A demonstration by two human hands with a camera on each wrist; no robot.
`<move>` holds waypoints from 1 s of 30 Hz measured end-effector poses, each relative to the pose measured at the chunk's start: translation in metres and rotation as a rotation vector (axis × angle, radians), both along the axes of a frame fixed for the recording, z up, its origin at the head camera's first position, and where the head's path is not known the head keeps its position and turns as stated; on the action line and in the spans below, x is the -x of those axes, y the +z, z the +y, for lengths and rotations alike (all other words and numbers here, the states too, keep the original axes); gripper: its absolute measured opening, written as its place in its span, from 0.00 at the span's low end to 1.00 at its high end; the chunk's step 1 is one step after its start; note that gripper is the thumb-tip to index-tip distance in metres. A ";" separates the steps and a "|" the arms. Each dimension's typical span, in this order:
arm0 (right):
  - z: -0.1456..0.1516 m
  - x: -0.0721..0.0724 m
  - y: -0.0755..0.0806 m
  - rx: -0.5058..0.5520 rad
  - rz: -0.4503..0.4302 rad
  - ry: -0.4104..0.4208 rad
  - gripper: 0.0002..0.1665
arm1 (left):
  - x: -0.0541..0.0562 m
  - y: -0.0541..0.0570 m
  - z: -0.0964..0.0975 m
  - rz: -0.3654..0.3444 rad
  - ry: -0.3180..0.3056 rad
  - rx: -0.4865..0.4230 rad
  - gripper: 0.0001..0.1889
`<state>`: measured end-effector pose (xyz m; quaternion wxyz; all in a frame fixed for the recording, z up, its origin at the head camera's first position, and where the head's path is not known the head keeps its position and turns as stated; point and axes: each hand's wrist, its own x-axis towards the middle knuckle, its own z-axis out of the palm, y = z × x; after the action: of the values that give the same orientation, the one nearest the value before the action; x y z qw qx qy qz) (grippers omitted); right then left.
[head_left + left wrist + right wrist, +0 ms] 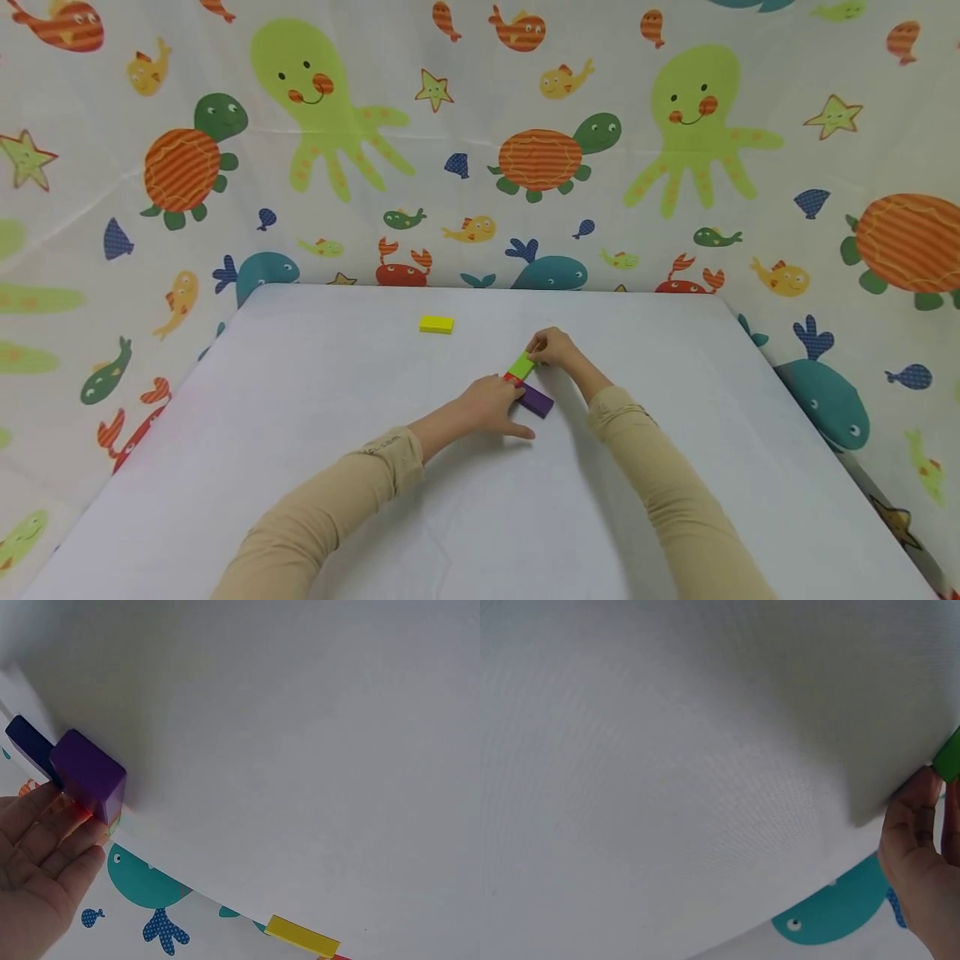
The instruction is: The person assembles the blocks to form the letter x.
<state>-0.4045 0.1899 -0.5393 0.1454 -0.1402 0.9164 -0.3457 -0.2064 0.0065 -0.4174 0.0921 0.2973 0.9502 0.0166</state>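
My left hand [491, 406] reaches over a small group of blocks near the table's middle, fingertips on a red block [512, 379] and thumb spread away. Most of the red block is hidden under those fingers. A purple block [88, 769] and a dark blue block [31, 750] stand at the fingertips in the left wrist view. Between thumb and fingers, my right hand [555, 348] pinches the far end of a green block [521, 367], whose near end meets the red one. The right wrist view catches only part of this green block [949, 759] at its edge.
A yellow block [437, 324] lies farther back on the white table [315, 400], left of the group. Behind the table hangs a curtain [465, 92] printed with sea animals.
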 end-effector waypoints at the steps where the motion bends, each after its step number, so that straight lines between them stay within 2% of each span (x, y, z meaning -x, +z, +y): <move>1: -0.001 -0.004 0.004 0.012 -0.010 -0.010 0.12 | 0.000 0.000 -0.001 0.000 0.002 0.000 0.41; 2: 0.000 0.007 -0.007 0.031 -0.017 -0.016 0.12 | 0.001 -0.001 -0.002 -0.003 0.006 -0.002 0.41; 4: 0.000 0.006 -0.009 0.075 -0.008 -0.001 0.12 | 0.001 -0.001 -0.004 -0.013 0.011 -0.003 0.41; 8: -0.005 -0.004 -0.002 0.077 -0.097 -0.049 0.12 | -0.001 -0.003 -0.006 -0.034 -0.003 -0.032 0.40; 10: -0.010 -0.030 0.028 0.055 -0.136 -0.081 0.13 | -0.002 -0.003 -0.005 -0.051 -0.006 -0.043 0.39; 11: -0.010 -0.037 0.035 0.051 -0.145 -0.081 0.13 | -0.003 -0.002 -0.005 -0.058 -0.004 -0.046 0.39; 12: -0.006 -0.038 0.032 0.082 -0.119 -0.051 0.13 | -0.004 -0.001 -0.004 -0.068 0.001 -0.046 0.39; 13: -0.005 -0.044 0.036 0.098 -0.100 -0.025 0.13 | -0.004 0.000 -0.004 -0.072 0.004 -0.042 0.39; 15: -0.005 -0.046 0.040 0.085 -0.132 -0.019 0.16 | -0.004 0.002 -0.003 -0.083 0.010 -0.050 0.39; 17: 0.004 -0.018 0.004 0.119 -0.096 0.033 0.17 | -0.003 0.003 -0.004 -0.086 0.008 -0.060 0.39; 18: 0.005 -0.010 -0.005 0.114 -0.090 0.040 0.17 | -0.001 0.003 -0.004 -0.088 0.007 -0.066 0.39; 19: 0.004 -0.007 -0.007 0.089 -0.106 0.028 0.18 | 0.000 0.004 -0.004 -0.088 0.006 -0.072 0.40; 20: 0.006 0.004 -0.017 0.082 -0.103 0.023 0.19 | 0.001 0.004 -0.004 -0.091 0.009 -0.078 0.40; 22: 0.007 0.008 -0.021 0.102 -0.072 0.041 0.19 | 0.004 0.006 -0.005 -0.099 0.015 -0.079 0.41; 23: 0.006 0.004 -0.016 0.103 -0.066 0.038 0.20 | 0.006 0.007 -0.005 -0.103 0.017 -0.079 0.41; 26: -0.003 -0.024 0.025 0.111 -0.096 -0.011 0.19 | 0.013 0.008 -0.007 -0.119 0.020 -0.107 0.36; 28: -0.010 -0.048 0.056 0.129 -0.108 -0.053 0.18 | 0.018 0.008 -0.008 -0.120 0.010 -0.132 0.31; 30: -0.020 -0.075 0.092 0.080 -0.141 -0.131 0.18 | 0.025 0.008 -0.010 -0.120 0.009 -0.166 0.27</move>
<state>-0.3293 0.1699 -0.4476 0.1808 -0.0608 0.8966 -0.3997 -0.2313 -0.0032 -0.4096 0.1236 0.2982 0.9397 0.1133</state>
